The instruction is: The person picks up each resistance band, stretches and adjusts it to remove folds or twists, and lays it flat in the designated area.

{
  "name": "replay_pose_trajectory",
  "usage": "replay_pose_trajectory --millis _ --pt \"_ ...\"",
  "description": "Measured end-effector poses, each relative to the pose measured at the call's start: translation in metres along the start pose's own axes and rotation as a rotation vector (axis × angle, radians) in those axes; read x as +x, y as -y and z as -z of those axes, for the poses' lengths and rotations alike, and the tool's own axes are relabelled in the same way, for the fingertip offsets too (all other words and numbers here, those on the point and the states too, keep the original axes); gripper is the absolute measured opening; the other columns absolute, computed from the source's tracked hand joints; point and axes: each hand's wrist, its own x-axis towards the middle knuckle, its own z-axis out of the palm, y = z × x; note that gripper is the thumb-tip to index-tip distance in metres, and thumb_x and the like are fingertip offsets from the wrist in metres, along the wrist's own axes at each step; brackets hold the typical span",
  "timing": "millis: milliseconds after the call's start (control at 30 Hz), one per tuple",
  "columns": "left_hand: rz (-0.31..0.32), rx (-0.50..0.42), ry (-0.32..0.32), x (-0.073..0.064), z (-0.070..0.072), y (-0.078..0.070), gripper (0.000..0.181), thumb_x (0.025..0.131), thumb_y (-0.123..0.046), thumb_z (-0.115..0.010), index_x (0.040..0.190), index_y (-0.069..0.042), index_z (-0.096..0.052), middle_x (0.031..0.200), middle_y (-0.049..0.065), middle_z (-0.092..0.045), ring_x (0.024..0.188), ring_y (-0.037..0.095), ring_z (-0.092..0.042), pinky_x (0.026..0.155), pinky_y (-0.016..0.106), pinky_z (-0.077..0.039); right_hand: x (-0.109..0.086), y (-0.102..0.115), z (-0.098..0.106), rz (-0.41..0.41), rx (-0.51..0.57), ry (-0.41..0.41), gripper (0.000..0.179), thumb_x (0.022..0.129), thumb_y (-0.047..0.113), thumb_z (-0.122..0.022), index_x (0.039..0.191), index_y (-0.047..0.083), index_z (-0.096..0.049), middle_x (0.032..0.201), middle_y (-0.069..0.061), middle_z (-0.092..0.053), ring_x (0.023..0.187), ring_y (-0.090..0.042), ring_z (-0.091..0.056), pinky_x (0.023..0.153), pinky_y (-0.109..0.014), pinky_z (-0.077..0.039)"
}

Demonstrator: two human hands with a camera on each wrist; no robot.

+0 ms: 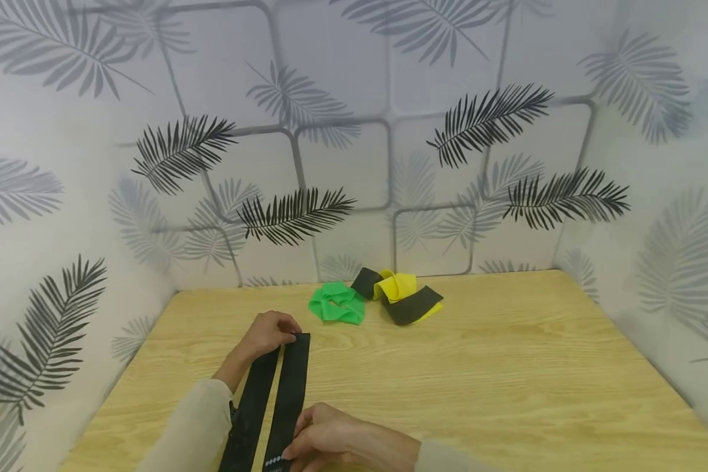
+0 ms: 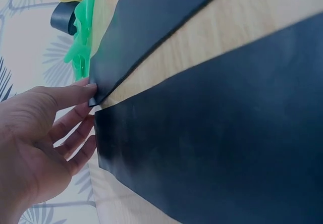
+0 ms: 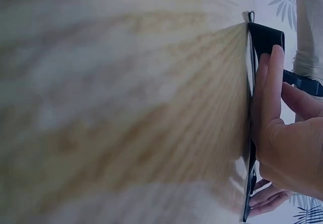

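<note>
Two flat black strips of resistance band lie side by side on the table, running away from me; whether they join is hidden. My left hand (image 1: 268, 333) pinches the far end corner of the right strip (image 1: 292, 387). In the left wrist view, its thumb presses that corner, while the other fingers are at the end of the left strip (image 2: 202, 128). Near the table's front, my right hand (image 1: 330, 436) holds the right strip by its near part, beside a printed row of white dots (image 1: 274, 460). The near ends run out of the head view.
A crumpled green band (image 1: 339, 303) lies at the back of the wooden table (image 1: 478, 380). Beside it are a yellow band (image 1: 396, 287) and a folded black band (image 1: 413, 307), loosely tangled. A leaf-patterned wall (image 1: 354, 164) rises behind the table.
</note>
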Motion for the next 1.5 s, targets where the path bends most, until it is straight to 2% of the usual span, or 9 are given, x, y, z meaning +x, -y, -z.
replay_pose_trajectory --millis 267,500,667,800,933,1067,1167,1267,1500 --pt "-0.037 0.035 -0.031 0.002 -0.004 -0.002 0.012 0.091 0.003 -0.074 0.099 -0.006 -0.078 0.096 0.007 -0.075 0.092 0.026 -0.070 0.081 0.044 -0.058 -0.001 -0.003 0.001 -0.038 -0.103 -0.008 0.017 0.096 0.003 -0.070 0.080 0.009 -0.069 0.064 0.001 -0.067 0.052 -0.002 -0.061 0.049 -0.012 -0.048" --pt "-0.041 0.041 -0.026 0.003 -0.002 -0.004 0.012 0.091 0.003 -0.075 0.099 -0.006 -0.078 0.095 0.007 -0.074 0.090 0.025 -0.069 0.079 0.043 -0.058 -0.005 -0.004 0.003 -0.007 -0.189 0.005 0.013 0.095 0.008 -0.074 0.089 -0.002 -0.079 0.066 0.003 -0.070 0.053 -0.004 -0.062 0.049 -0.014 -0.049" --pt "-0.021 0.037 -0.018 0.002 -0.003 -0.004 0.011 0.091 0.002 -0.076 0.098 -0.006 -0.078 0.093 0.007 -0.072 0.087 0.021 -0.066 0.076 0.039 -0.057 -0.004 -0.006 0.000 -0.005 -0.225 -0.014 0.018 0.093 0.010 -0.076 0.089 -0.007 -0.080 0.059 0.005 -0.066 0.048 -0.002 -0.058 0.044 -0.013 -0.042" --pt "-0.022 0.044 -0.009 0.002 -0.002 -0.003 0.010 0.091 0.001 -0.076 0.098 -0.006 -0.077 0.092 0.009 -0.072 0.085 0.020 -0.066 0.075 0.038 -0.057 -0.004 -0.004 -0.001 -0.019 -0.232 -0.010 0.021 0.092 0.011 -0.076 0.089 -0.009 -0.079 0.056 0.005 -0.064 0.046 -0.001 -0.056 0.043 -0.013 -0.040" --pt "-0.051 0.069 -0.004 0.004 -0.001 -0.003 0.011 0.091 0.003 -0.075 0.099 -0.005 -0.077 0.091 0.009 -0.072 0.083 0.021 -0.066 0.073 0.038 -0.057 -0.006 0.004 0.006 0.007 -0.219 0.013 0.024 0.095 0.015 -0.074 0.087 -0.007 -0.080 0.058 0.003 -0.066 0.046 -0.002 -0.059 0.043 -0.014 -0.045" --pt "-0.056 0.082 -0.060 0.007 -0.003 -0.008 0.009 0.094 0.001 -0.072 0.101 -0.003 -0.076 0.098 0.011 -0.070 0.090 0.028 -0.066 0.077 0.044 -0.057 -0.006 0.016 0.023 0.059 -0.161 0.024 0.024 0.099 0.018 -0.070 0.092 -0.004 -0.078 0.069 -0.007 -0.074 0.050 -0.008 -0.067 0.046 -0.021 -0.054" --pt "-0.064 0.065 -0.136 0.011 -0.010 -0.017 0.012 0.098 -0.003 -0.069 0.107 -0.002 -0.075 0.107 0.015 -0.067 0.100 0.034 -0.064 0.085 0.050 -0.056 -0.004 0.022 0.038 0.099 -0.141 -0.008 0.023 0.100 0.017 -0.067 0.098 -0.004 -0.075 0.080 -0.016 -0.077 0.055 -0.014 -0.071 0.050 -0.028 -0.059" --pt "-0.116 0.040 -0.181 0.017 -0.021 -0.030 0.016 0.099 -0.004 -0.068 0.114 0.000 -0.074 0.111 0.019 -0.065 0.106 0.038 -0.062 0.089 0.053 -0.054 -0.002 0.024 0.054 0.134 -0.145 -0.076 0.023 0.101 0.015 -0.064 0.103 -0.005 -0.074 0.085 -0.017 -0.077 0.058 -0.016 -0.071 0.054 -0.031 -0.061" --pt "-0.230 -0.026 -0.159 0.041 -0.040 -0.068 0.018 0.101 -0.007 -0.068 0.116 0.002 -0.072 0.112 0.017 -0.069 0.108 0.038 -0.065 0.093 0.052 -0.054 0.004 0.027 0.090 0.226 -0.102 -0.231 0.025 0.105 0.012 -0.056 0.112 -0.008 -0.069 0.089 -0.013 -0.077 0.065 -0.017 -0.072 0.064 -0.034 -0.064"
